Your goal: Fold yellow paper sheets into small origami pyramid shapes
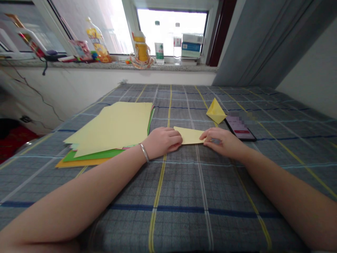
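A folded piece of pale yellow paper (190, 136) lies on the plaid cloth between my two hands. My left hand (164, 141), with a silver bangle at the wrist, is closed over the paper's left end and hides that part. At the right end, my right hand (219, 140) pinches the paper's edge between thumb and fingers. Just beyond the right hand stands a pointed yellow origami piece (216, 111). Left of my left hand is a stack of coloured paper (118, 123), pale yellow on top with green and orange sheets showing beneath.
A phone (240, 128) with its screen lit lies right of the origami piece. The plaid cloth (181, 189) covers the whole surface. On the windowsill (116, 66) behind stand an orange drink bottle (98, 40), a yellow cup (141, 47), a clear bottle (177, 44) and boxes (191, 47).
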`<action>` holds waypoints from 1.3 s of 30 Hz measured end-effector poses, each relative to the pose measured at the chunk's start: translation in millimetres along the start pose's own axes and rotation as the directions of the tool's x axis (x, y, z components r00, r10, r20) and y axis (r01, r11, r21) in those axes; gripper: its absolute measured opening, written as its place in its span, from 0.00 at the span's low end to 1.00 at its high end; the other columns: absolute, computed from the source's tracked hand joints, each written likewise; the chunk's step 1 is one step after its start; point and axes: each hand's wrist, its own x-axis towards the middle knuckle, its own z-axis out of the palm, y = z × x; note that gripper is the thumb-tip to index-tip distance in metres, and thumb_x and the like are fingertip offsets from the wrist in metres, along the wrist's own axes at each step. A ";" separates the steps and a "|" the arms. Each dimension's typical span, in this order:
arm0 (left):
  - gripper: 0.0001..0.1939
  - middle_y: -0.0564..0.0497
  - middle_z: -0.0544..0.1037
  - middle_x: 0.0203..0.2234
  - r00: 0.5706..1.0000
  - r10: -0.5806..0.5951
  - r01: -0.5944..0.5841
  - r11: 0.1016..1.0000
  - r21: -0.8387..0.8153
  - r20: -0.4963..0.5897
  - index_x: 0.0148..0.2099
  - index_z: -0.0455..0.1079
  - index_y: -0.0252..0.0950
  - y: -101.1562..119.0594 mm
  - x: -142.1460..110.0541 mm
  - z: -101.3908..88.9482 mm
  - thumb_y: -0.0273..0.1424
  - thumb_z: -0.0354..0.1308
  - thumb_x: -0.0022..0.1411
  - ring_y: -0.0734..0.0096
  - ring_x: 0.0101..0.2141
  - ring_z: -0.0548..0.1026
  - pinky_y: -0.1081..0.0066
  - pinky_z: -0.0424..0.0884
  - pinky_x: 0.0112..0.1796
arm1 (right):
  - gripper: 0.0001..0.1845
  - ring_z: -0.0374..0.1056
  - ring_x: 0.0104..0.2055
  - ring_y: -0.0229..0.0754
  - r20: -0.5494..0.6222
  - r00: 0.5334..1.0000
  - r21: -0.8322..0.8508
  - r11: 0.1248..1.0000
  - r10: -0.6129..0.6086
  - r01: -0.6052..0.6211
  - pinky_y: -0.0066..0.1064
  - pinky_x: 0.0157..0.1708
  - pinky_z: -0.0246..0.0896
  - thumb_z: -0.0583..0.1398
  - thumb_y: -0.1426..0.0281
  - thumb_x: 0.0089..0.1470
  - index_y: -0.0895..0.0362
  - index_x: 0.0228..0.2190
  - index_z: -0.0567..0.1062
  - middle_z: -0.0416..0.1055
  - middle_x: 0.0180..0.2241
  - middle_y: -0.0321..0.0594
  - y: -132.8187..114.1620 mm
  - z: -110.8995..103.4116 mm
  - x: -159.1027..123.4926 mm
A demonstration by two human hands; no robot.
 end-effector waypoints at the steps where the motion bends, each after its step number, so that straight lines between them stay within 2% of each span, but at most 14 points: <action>1: 0.12 0.51 0.77 0.32 0.999 0.034 -0.034 0.999 -0.002 0.017 0.36 0.70 0.37 -1.7 -0.1 -2.2 0.32 0.47 0.68 0.71 0.35 0.74 0.71 0.69 0.40 | 0.07 0.70 0.44 0.42 0.015 1.000 0.016 1.000 -0.006 0.006 0.38 0.46 0.63 0.57 0.70 0.57 0.54 0.27 0.71 0.76 0.39 0.39 0.8 -0.6 0.0; 4: 0.13 0.52 0.77 0.31 0.995 0.089 -0.089 0.996 0.014 0.037 0.35 0.70 0.37 -5.8 -1.5 -6.9 0.32 0.46 0.69 0.69 0.37 0.74 0.68 0.69 0.45 | 0.08 0.70 0.43 0.42 0.066 0.998 0.047 0.999 -0.014 0.011 0.38 0.45 0.63 0.57 0.70 0.57 0.54 0.27 0.70 0.76 0.39 0.39 2.9 -1.3 -0.2; 7: 0.13 0.52 0.77 0.30 0.994 0.095 -0.098 0.994 0.054 0.051 0.34 0.70 0.37 -9.7 -5.2 -8.5 0.32 0.46 0.69 0.70 0.35 0.74 0.67 0.68 0.47 | 0.08 0.70 0.43 0.41 0.109 0.994 0.063 0.998 -0.004 -0.003 0.37 0.44 0.63 0.57 0.70 0.58 0.54 0.26 0.70 0.76 0.39 0.39 5.5 -1.1 -0.6; 13: 0.11 0.51 0.76 0.29 0.992 0.075 -0.082 0.995 0.058 0.100 0.34 0.70 0.37 -20.4 -13.6 -11.0 0.32 0.49 0.66 0.69 0.34 0.74 0.67 0.69 0.44 | 0.09 0.71 0.42 0.42 0.160 0.986 0.107 0.992 0.042 -0.060 0.38 0.44 0.64 0.57 0.68 0.57 0.54 0.25 0.71 0.77 0.39 0.40 16.2 -6.0 -4.6; 15: 0.09 0.51 0.76 0.29 0.992 0.036 -0.041 0.998 0.038 0.122 0.34 0.70 0.37 -22.7 -14.7 -11.9 0.32 0.50 0.65 0.69 0.33 0.74 0.69 0.69 0.40 | 0.09 0.72 0.41 0.42 0.186 0.981 0.106 0.991 0.056 -0.077 0.37 0.43 0.65 0.58 0.67 0.55 0.54 0.24 0.71 0.77 0.40 0.40 21.8 -9.3 -6.6; 18: 0.07 0.51 0.75 0.29 0.985 -0.098 0.104 0.994 -0.032 0.142 0.34 0.70 0.36 -21.8 -14.5 -9.9 0.31 0.52 0.63 0.70 0.31 0.73 0.70 0.68 0.37 | 0.11 0.72 0.43 0.43 0.227 0.973 0.090 0.993 0.049 -0.071 0.39 0.45 0.65 0.60 0.64 0.54 0.54 0.22 0.72 0.77 0.42 0.41 29.6 -11.9 -8.6; 21: 0.09 0.49 0.76 0.33 0.961 -0.231 0.244 0.967 -0.073 0.155 0.39 0.71 0.35 -14.9 -12.9 -2.8 0.34 0.53 0.64 0.67 0.36 0.74 0.67 0.68 0.41 | 0.10 0.70 0.48 0.46 0.179 0.977 -0.028 0.994 0.113 -0.110 0.42 0.50 0.64 0.62 0.60 0.52 0.53 0.30 0.77 0.75 0.46 0.43 32.3 -8.9 -9.5; 25: 0.18 0.44 0.76 0.43 0.914 -0.370 0.387 0.919 -0.081 0.165 0.46 0.72 0.35 0.1 -9.3 6.0 0.43 0.52 0.65 0.60 0.43 0.73 0.59 0.66 0.48 | 0.29 0.65 0.55 0.55 0.100 0.959 -0.296 0.928 0.266 -0.226 0.49 0.53 0.61 0.63 0.53 0.48 0.55 0.49 0.74 0.67 0.56 0.50 27.6 -0.4 -10.8; 28: 0.24 0.43 0.74 0.47 0.895 -0.410 0.427 0.901 -0.074 0.176 0.47 0.71 0.33 10.3 -6.8 8.8 0.49 0.52 0.63 0.56 0.46 0.72 0.55 0.64 0.50 | 0.41 0.61 0.59 0.59 0.087 0.934 -0.372 0.881 0.348 -0.293 0.52 0.55 0.59 0.62 0.49 0.47 0.58 0.57 0.67 0.63 0.59 0.54 25.6 6.1 -11.7; 31: 0.26 0.41 0.73 0.50 0.875 -0.454 0.472 0.877 -0.089 0.167 0.49 0.70 0.32 15.0 -6.3 12.8 0.50 0.56 0.60 0.54 0.48 0.71 0.53 0.62 0.51 | 0.44 0.61 0.59 0.61 0.064 0.922 -0.362 0.870 0.381 -0.335 0.53 0.55 0.59 0.62 0.49 0.46 0.61 0.58 0.65 0.64 0.58 0.58 29.6 12.5 -12.1; 34: 0.23 0.42 0.74 0.49 0.861 -0.489 0.508 0.844 -0.172 0.140 0.47 0.69 0.33 13.0 -7.7 20.2 0.46 0.60 0.58 0.56 0.48 0.72 0.55 0.64 0.51 | 0.42 0.62 0.58 0.60 -0.010 0.933 -0.294 0.890 0.361 -0.348 0.53 0.54 0.60 0.63 0.51 0.46 0.59 0.58 0.64 0.65 0.57 0.57 36.5 17.6 -12.0; 37: 0.18 0.45 0.77 0.41 0.848 -0.521 0.527 0.807 -0.268 0.098 0.44 0.69 0.35 7.5 -8.8 27.1 0.41 0.62 0.56 0.60 0.43 0.74 0.59 0.69 0.45 | 0.36 0.63 0.57 0.54 -0.117 0.933 -0.170 0.919 0.339 -0.355 0.48 0.54 0.61 0.63 0.61 0.48 0.55 0.58 0.63 0.66 0.55 0.51 41.0 19.5 -10.9; 39: 0.14 0.49 0.78 0.35 0.830 -0.552 0.546 0.777 -0.312 0.078 0.40 0.69 0.36 5.0 -8.5 28.7 0.38 0.63 0.55 0.62 0.38 0.75 0.61 0.71 0.41 | 0.34 0.67 0.52 0.51 -0.189 0.918 -0.081 0.926 0.348 -0.368 0.45 0.49 0.64 0.62 0.67 0.48 0.54 0.57 0.64 0.69 0.52 0.48 41.5 18.7 -9.4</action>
